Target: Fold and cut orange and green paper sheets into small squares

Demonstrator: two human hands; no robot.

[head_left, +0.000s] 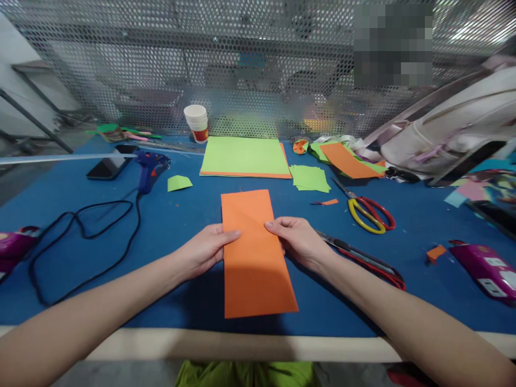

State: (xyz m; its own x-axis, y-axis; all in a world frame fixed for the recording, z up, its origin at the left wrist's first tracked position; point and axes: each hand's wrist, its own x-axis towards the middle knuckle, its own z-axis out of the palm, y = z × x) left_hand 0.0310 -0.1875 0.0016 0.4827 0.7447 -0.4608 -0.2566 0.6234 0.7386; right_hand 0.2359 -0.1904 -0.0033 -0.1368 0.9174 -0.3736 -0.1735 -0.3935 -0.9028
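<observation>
A strip of orange paper, longer than wide, is held up over the front of the blue table. My left hand pinches its left edge, thumb on top and fingers underneath. On the opposite edge my right hand grips it the same way. A faint crease or slant of shading crosses the upper half of the paper. Beyond it lies a stack of green and orange sheets. Small green squares are piled to the right of that stack, and one green piece rests to the left.
A blue glue gun with a looping black cord stands at left near a phone. Stacked paper cups are at the back. Scissors with red and yellow handles and a dark long tool lie right. A perforated metal panel rises behind.
</observation>
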